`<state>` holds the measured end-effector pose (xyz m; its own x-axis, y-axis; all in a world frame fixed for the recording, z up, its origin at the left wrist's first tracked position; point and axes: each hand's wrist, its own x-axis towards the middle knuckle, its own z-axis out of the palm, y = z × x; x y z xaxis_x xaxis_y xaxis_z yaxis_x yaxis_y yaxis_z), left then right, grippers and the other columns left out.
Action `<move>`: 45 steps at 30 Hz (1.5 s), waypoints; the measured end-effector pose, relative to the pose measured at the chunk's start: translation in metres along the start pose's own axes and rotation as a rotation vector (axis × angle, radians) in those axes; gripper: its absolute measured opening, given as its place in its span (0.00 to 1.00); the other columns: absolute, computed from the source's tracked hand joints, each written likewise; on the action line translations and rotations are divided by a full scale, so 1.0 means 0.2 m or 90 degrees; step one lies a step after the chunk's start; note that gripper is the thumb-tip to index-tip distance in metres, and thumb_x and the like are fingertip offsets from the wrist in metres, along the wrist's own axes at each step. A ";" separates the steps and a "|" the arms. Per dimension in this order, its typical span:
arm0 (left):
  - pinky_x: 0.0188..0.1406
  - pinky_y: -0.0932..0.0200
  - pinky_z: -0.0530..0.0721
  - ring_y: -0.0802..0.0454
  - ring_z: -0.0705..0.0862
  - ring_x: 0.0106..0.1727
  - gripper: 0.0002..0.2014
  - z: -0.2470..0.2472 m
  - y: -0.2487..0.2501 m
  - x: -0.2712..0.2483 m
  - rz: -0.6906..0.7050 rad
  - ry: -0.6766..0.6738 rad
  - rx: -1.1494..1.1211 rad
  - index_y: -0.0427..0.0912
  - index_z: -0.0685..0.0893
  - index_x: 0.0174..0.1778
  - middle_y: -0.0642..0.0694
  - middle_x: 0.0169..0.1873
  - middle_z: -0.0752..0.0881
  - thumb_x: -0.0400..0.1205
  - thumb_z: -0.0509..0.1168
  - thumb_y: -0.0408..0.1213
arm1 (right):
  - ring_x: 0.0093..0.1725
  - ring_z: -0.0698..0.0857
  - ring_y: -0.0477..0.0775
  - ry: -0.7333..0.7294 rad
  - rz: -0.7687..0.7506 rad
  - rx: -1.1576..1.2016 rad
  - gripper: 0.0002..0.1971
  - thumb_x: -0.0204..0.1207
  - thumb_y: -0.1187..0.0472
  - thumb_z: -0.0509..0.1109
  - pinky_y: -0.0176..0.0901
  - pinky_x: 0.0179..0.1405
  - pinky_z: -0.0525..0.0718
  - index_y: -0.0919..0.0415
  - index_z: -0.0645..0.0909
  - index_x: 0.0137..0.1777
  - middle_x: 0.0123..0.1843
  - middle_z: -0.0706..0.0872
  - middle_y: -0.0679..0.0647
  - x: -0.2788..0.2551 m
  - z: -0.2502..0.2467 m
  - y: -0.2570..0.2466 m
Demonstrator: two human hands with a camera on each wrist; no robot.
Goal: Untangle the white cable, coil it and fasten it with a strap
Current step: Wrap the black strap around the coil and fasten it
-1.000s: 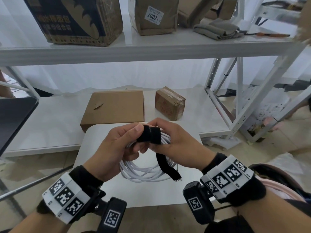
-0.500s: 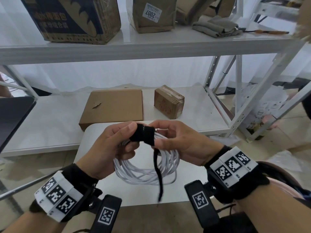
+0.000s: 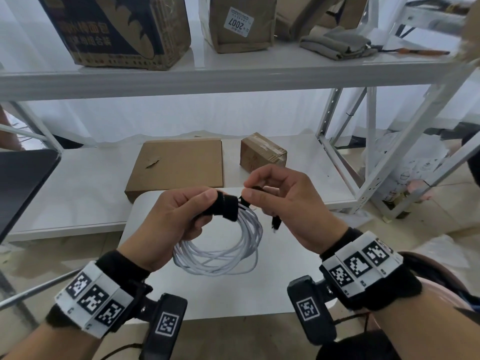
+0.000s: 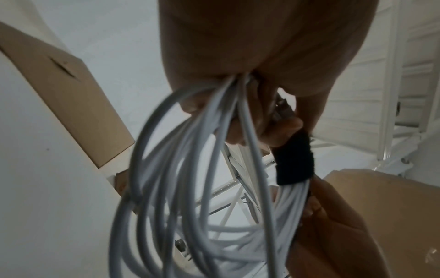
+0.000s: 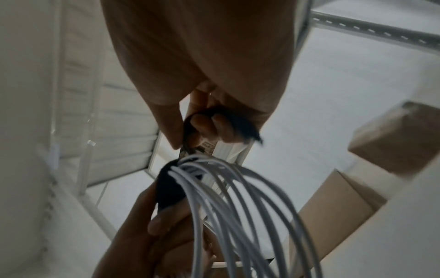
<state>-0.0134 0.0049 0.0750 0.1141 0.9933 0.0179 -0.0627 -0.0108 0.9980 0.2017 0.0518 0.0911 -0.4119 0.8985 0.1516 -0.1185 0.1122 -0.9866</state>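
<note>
The white cable [image 3: 220,255] hangs as a coil of several loops above a small white table [image 3: 233,302]. My left hand [image 3: 187,216] grips the top of the coil, its thumb on the black strap [image 3: 227,207] wrapped round the bundle. My right hand [image 3: 280,201] pinches the strap's free tail, whose frayed end [image 3: 275,223] dangles below the fingers. The left wrist view shows the coil [image 4: 190,188] and the wrapped strap [image 4: 294,161]. The right wrist view shows the strap tail [image 5: 238,124] between finger and thumb above the loops [image 5: 238,206].
A flat cardboard box [image 3: 179,165] and a small taped box [image 3: 262,154] lie on the low white shelf behind the table. Larger boxes [image 3: 124,29] and folded grey cloth [image 3: 337,42] sit on the upper shelf. A metal rack upright [image 3: 371,141] stands to the right.
My right hand has let go of the coil side and lifted up and right, pulling the strap's tail taut from the wrap. The left hand keeps its hold on the coil.
</note>
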 end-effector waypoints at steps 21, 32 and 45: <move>0.21 0.66 0.65 0.55 0.65 0.26 0.17 0.08 -0.03 0.01 -0.045 0.258 -0.095 0.38 0.92 0.52 0.47 0.26 0.73 0.86 0.64 0.47 | 0.42 0.85 0.44 0.139 -0.314 -0.433 0.09 0.70 0.65 0.82 0.36 0.43 0.83 0.60 0.90 0.48 0.45 0.88 0.49 -0.06 0.16 0.12; 0.24 0.64 0.65 0.55 0.68 0.29 0.17 0.11 -0.05 0.00 -0.057 0.254 -0.139 0.41 0.91 0.55 0.45 0.29 0.75 0.85 0.65 0.50 | 0.38 0.81 0.42 0.136 -0.281 -0.504 0.03 0.77 0.61 0.77 0.32 0.40 0.81 0.60 0.91 0.45 0.45 0.85 0.49 -0.07 0.21 0.16; 0.20 0.67 0.63 0.57 0.63 0.27 0.20 0.14 -0.01 -0.04 -0.080 0.060 -0.168 0.38 0.90 0.57 0.46 0.27 0.72 0.84 0.64 0.51 | 0.49 0.85 0.45 0.067 -0.071 -0.373 0.21 0.68 0.61 0.80 0.37 0.46 0.84 0.53 0.76 0.59 0.55 0.85 0.44 -0.03 0.12 0.08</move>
<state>0.0145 -0.0061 0.0748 0.0456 0.9914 -0.1229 -0.3108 0.1310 0.9414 0.1806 0.0390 0.0763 -0.3301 0.9017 0.2792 0.3735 0.3964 -0.8387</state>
